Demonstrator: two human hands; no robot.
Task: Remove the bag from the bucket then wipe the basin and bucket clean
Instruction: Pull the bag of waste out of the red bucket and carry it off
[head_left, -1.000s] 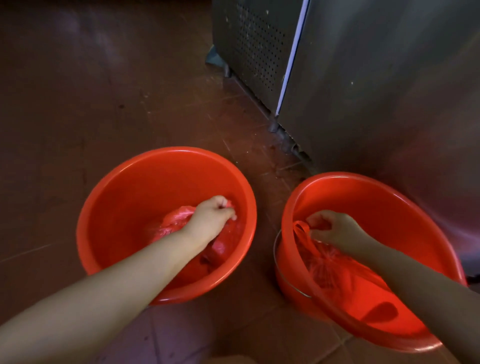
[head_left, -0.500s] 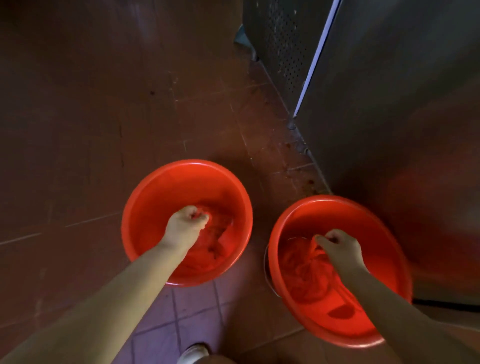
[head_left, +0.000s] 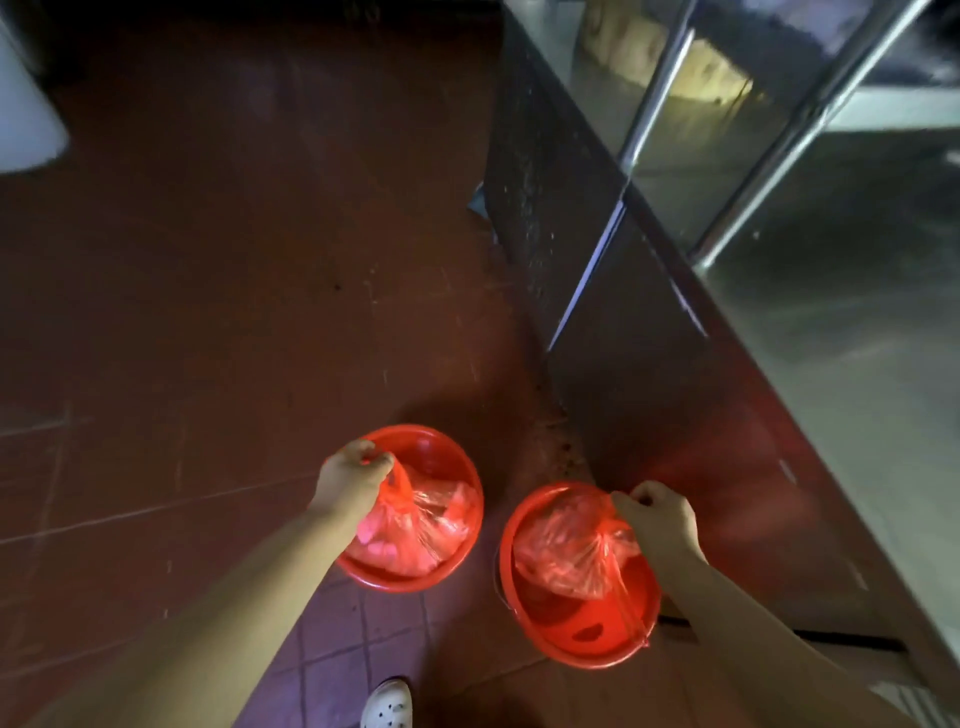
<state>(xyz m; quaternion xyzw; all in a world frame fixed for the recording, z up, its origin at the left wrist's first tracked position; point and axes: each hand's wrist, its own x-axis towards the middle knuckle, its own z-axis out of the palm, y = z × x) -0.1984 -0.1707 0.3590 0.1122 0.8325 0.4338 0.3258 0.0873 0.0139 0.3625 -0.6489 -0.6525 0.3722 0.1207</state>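
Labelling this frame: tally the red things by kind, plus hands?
Basin: 1
Bucket: 1
Bags: 2, left bag held over the basin by the left hand, right bag held over the bucket by the right hand
Hands: 2
Total: 6

Both forearms were bare, no sleeves in view. Left hand (head_left: 349, 475) and right hand (head_left: 658, 519) wore no gloves, rings or watch. One white clog-style shoe (head_left: 387, 704) with round perforations showed at bottom edge.
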